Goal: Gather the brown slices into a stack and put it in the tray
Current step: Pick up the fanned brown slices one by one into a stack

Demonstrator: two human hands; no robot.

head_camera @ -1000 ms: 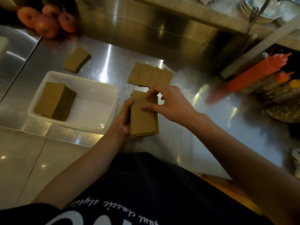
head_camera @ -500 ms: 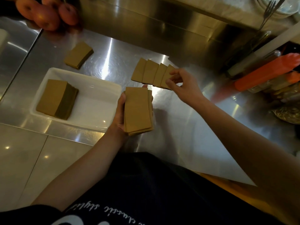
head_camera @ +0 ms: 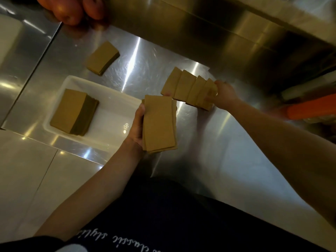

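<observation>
My left hand (head_camera: 136, 124) grips a stack of thin brown rectangular slices (head_camera: 159, 124) right of the white plastic tray (head_camera: 112, 113); my right hand (head_camera: 224, 94) pinches the fanned slice row (head_camera: 187, 89) at its right end.

stack (head_camera: 74, 110) in tray (head_camera: 116, 106)

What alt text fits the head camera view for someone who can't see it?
Over a steel counter, a person's left hand holds a stack of brown slices while the right hand pinches the end of a fanned row. A white tray holds another stack, and a pile lies beyond it.
</observation>
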